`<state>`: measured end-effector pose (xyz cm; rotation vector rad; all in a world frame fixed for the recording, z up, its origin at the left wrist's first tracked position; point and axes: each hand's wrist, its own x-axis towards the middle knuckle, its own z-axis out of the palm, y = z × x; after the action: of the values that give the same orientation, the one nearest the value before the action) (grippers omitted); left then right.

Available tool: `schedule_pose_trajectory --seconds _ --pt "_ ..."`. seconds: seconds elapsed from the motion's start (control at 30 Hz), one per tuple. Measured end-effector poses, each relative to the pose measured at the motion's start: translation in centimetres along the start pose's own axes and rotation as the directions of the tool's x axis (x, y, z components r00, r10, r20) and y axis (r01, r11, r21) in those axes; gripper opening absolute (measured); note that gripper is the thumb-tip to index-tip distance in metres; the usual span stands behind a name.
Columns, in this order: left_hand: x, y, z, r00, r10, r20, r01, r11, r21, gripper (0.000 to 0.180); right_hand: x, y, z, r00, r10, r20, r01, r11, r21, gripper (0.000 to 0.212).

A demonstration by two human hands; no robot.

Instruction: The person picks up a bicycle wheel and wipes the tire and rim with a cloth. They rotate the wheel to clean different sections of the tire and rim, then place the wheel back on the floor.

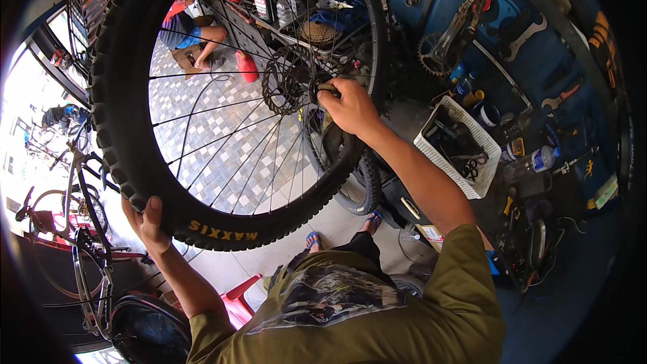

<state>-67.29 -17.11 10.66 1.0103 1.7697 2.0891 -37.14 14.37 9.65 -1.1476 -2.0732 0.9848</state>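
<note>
A large bicycle wheel with a black knobby tire (121,94) is held up in front of me, with thin black spokes. At its lower left, my left hand (149,226) grips the tire, thumb on the near side and the other fingers partly hidden behind. My right hand (347,104) is closed at the wheel's centre, fingers curled round the end of the hub (317,91); the fingertips are partly hidden. Just left of that hand, a dark disc brake rotor (273,84) is mounted on the hub.
A workbench on the right carries a white plastic basket (458,148) of parts, a clear bottle (542,158) and tools. A crankset (445,44) hangs behind it. Bike frames (87,249) stand at left. Beyond the spokes, another person (185,30) sits near a red container (247,66).
</note>
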Motion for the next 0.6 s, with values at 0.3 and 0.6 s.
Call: schedule_pose_trajectory --seconds 0.3,0.6 --pt "-0.9 0.4 0.4 0.999 0.038 0.017 -0.038 0.999 0.011 0.086 0.0 -0.3 -0.7 0.839 0.373 0.397 -0.512 0.293 0.807 0.019" --pt "-0.2 0.6 -0.1 0.999 0.013 0.052 -0.009 0.998 -0.066 0.075 0.1 3.4 1.8 0.931 -0.321 -0.174 0.348 0.924 0.158 0.027"
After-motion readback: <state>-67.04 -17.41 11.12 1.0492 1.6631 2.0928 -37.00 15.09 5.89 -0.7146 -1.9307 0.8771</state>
